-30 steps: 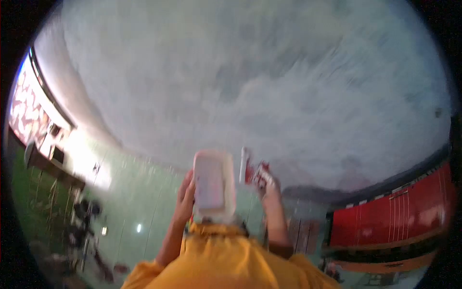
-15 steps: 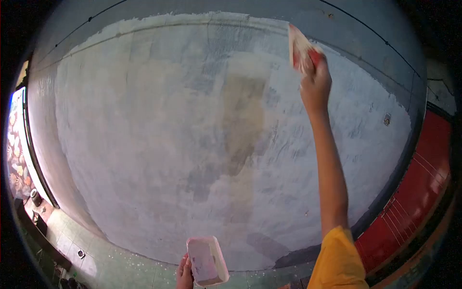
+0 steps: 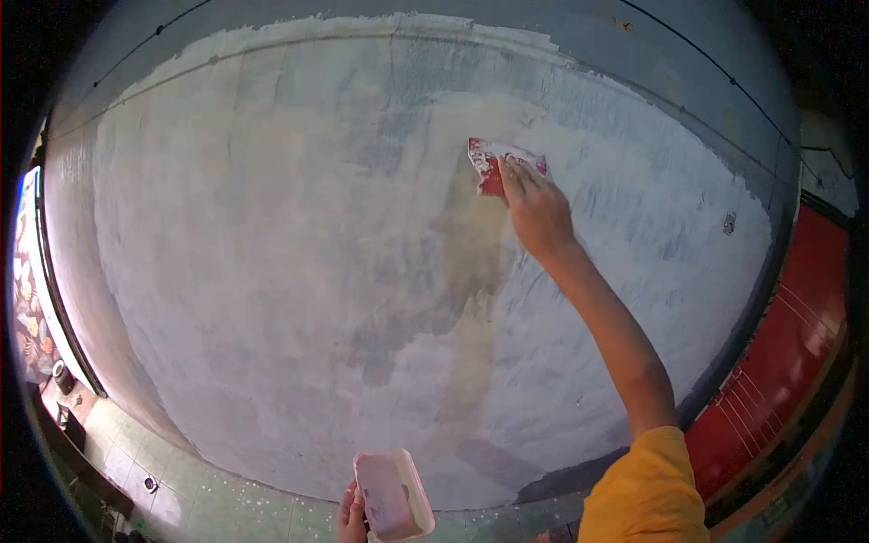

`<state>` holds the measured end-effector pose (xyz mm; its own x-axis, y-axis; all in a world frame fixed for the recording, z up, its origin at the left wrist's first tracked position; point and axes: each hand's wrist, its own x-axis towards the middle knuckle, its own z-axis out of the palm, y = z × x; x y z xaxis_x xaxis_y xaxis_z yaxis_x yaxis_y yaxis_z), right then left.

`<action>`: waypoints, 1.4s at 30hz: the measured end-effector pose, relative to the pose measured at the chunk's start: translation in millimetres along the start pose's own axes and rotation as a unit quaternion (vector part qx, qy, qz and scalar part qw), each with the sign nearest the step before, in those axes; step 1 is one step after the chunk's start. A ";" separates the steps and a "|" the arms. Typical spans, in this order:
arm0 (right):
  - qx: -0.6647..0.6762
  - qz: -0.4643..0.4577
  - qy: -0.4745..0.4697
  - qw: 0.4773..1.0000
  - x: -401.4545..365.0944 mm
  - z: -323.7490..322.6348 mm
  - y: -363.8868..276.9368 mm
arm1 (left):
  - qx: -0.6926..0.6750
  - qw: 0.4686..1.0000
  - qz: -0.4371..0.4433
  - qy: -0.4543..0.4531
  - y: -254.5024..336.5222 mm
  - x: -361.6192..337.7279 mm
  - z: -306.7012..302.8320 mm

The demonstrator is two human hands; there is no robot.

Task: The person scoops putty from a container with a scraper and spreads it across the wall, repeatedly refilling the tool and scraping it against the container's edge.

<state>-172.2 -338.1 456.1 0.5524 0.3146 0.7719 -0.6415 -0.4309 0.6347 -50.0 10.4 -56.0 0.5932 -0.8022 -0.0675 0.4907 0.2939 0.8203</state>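
Note:
My right hand [image 3: 536, 201] grips a red spreader [image 3: 490, 174] smeared with white filler. The spreader lies against the upper middle of the wall [image 3: 272, 244], at the top of a beige, damp-looking strip [image 3: 471, 249]. Whitish filler covers much of the wall, with grey patches showing through. Low in the view, my left hand [image 3: 351, 516] is closed on the left side of a shallow pinkish plastic tub [image 3: 391, 498]. A little pale filler shows inside the tub.
A thin dark cable [image 3: 688, 42] runs along the grey upper wall. A small switch plate [image 3: 730, 223] sits at the right. Red panelling [image 3: 778, 362] stands far right. White spots dot the green tiled floor [image 3: 217, 489]; a bright doorway [image 3: 32, 281] is at far left.
My right hand has brought the spreader down and left from the wall's upper right onto the upper middle. The tub stays in my left hand, nearly in the same place.

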 end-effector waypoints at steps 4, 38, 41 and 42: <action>0.052 0.105 0.024 0.993 83.9 -28.0 45.1 | 0.084 0.995 0.038 -0.026 -16.3 23.5 -16.5; 0.047 0.098 0.010 0.994 150.7 -19.4 83.6 | 0.143 0.989 -0.030 -0.025 22.7 21.3 12.5; -0.014 0.088 -0.028 0.996 178.4 -1.1 102.3 | 0.117 0.992 -0.025 -0.033 15.7 21.5 14.7; -0.027 0.074 -0.045 0.996 179.5 4.7 100.4 | 0.100 0.994 -0.025 -0.033 15.0 21.5 14.8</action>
<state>-134.9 -328.8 658.2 0.4939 0.1735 0.8520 -0.7459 -0.4191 0.5177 -39.3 -10.2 -36.8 0.5247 -0.8475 -0.0800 0.3780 0.1478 0.9139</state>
